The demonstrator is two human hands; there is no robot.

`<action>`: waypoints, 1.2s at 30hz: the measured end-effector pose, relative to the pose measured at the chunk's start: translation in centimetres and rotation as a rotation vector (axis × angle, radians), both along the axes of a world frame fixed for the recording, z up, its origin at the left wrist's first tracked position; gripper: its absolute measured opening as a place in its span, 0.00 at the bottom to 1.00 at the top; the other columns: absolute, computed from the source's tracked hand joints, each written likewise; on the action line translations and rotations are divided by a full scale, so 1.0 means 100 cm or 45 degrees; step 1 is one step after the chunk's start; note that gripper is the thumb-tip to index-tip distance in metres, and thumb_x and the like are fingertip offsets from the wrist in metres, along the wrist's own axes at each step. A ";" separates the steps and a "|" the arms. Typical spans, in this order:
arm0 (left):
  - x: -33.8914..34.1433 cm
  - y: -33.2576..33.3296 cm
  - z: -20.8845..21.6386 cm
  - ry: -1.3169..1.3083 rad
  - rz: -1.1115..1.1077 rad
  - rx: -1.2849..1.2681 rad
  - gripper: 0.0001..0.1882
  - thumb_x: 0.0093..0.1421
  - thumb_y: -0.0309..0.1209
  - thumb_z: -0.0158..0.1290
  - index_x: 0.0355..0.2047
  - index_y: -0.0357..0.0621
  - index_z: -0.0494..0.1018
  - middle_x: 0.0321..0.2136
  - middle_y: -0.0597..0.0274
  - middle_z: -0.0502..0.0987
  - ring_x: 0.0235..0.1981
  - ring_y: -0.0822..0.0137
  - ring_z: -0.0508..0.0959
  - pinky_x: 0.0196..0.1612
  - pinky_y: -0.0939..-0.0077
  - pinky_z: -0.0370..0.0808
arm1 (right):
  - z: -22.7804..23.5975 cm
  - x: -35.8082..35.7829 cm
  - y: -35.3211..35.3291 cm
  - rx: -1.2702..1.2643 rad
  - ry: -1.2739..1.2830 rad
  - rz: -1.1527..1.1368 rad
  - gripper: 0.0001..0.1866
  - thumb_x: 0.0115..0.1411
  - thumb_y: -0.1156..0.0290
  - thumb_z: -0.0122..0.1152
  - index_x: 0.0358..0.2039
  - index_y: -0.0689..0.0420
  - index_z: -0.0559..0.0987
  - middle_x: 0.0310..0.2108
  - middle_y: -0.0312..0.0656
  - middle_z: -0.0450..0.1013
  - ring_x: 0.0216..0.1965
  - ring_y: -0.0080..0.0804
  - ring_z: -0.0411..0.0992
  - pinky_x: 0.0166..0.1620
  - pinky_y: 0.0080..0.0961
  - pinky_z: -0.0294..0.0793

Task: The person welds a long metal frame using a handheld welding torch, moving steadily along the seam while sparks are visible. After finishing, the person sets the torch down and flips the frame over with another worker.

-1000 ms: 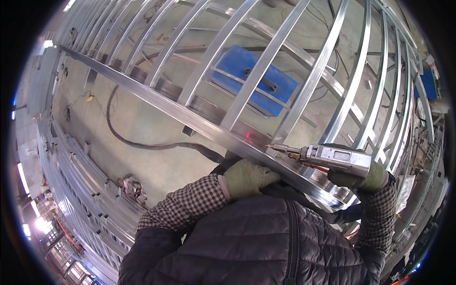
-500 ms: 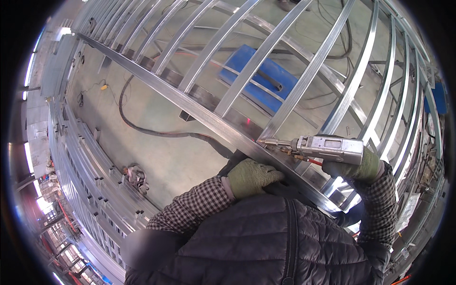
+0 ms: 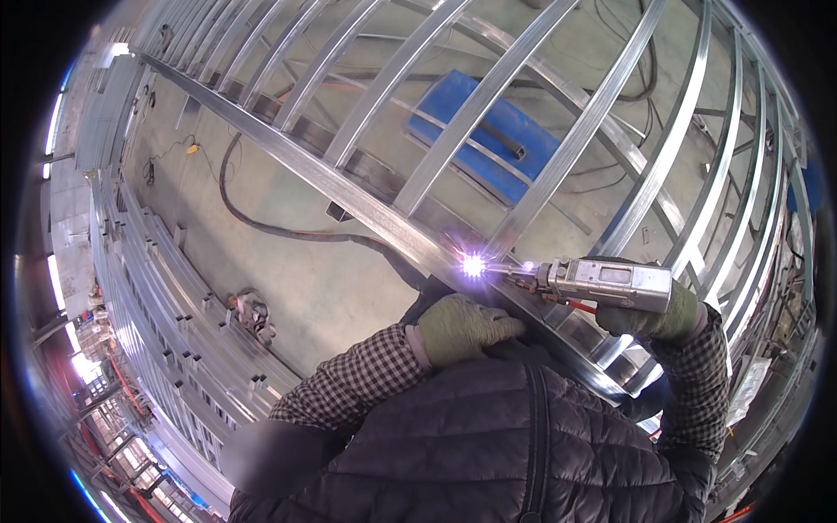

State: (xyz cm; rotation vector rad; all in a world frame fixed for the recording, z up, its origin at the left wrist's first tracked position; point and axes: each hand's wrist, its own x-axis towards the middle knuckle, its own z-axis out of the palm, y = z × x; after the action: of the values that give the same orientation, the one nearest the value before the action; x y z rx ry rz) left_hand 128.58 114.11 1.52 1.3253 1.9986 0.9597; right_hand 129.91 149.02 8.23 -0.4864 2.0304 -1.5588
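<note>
My right hand [image 3: 649,318], in a green work glove, is closed round a silver handheld welding gun [image 3: 615,281]. The gun's thin nozzle points left, and a bright violet-white spark [image 3: 472,265] burns at its tip. That spark sits where a slanting bar [image 3: 558,183] meets the long edge rail [image 3: 349,187] of a metal frame. My left hand [image 3: 466,329], gloved too, is curled beside the rail, nearer my body, over a dark hose [image 3: 405,268]. The hose passes behind this hand, and its fingertips are partly hidden.
Many parallel metal bars span the frame ahead and to the right. Beneath them a blue panel [image 3: 488,139] lies on the floor. Stacked metal profiles [image 3: 187,322] stand at the left, near a crumpled cloth-like bundle [image 3: 253,315]. The hose curves across the floor.
A bright spark has appeared at the nozzle tip. The gun has shifted slightly down and right in view, while my left hand stays almost in place.
</note>
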 end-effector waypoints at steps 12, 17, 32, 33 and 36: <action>0.009 -0.005 -0.016 0.130 0.070 0.115 0.22 0.59 0.38 0.62 0.54 0.58 0.77 0.37 0.65 0.84 0.37 0.57 0.86 0.39 0.58 0.82 | -0.008 -0.002 0.002 -0.106 0.145 0.062 0.27 0.65 0.68 0.72 0.61 0.66 0.77 0.54 0.52 0.81 0.53 0.40 0.81 0.55 0.32 0.82; 0.006 -0.006 -0.017 0.086 0.098 0.226 0.21 0.59 0.35 0.62 0.54 0.58 0.78 0.37 0.63 0.83 0.38 0.58 0.85 0.40 0.59 0.82 | -0.006 -0.002 0.002 -0.196 -0.104 0.000 0.28 0.64 0.70 0.73 0.62 0.66 0.76 0.56 0.51 0.80 0.55 0.40 0.80 0.57 0.33 0.81; 0.014 -0.009 -0.029 0.106 0.081 0.127 0.20 0.60 0.33 0.61 0.54 0.60 0.79 0.38 0.62 0.84 0.37 0.58 0.85 0.40 0.58 0.83 | 0.000 0.003 0.009 -0.215 -0.558 -0.058 0.27 0.67 0.69 0.71 0.63 0.66 0.76 0.56 0.50 0.79 0.55 0.40 0.79 0.57 0.33 0.80; 0.014 -0.009 -0.029 0.151 0.090 0.135 0.21 0.60 0.33 0.62 0.54 0.60 0.79 0.37 0.62 0.84 0.37 0.58 0.85 0.40 0.58 0.83 | 0.000 0.003 0.009 -0.236 -0.617 -0.080 0.27 0.67 0.68 0.71 0.63 0.66 0.76 0.56 0.50 0.79 0.55 0.40 0.79 0.57 0.33 0.80; 0.014 -0.006 -0.031 0.246 0.099 0.134 0.22 0.58 0.34 0.63 0.55 0.60 0.79 0.37 0.63 0.83 0.37 0.58 0.85 0.39 0.59 0.83 | -0.001 0.004 0.008 -0.259 -0.587 -0.077 0.27 0.67 0.68 0.71 0.63 0.66 0.76 0.56 0.50 0.79 0.56 0.40 0.79 0.57 0.32 0.80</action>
State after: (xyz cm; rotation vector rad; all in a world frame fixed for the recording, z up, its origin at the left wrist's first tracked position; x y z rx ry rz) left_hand 130.02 113.49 -1.59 1.4541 2.1847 1.0184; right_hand 130.30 149.81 8.17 -0.1189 1.5598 -1.7341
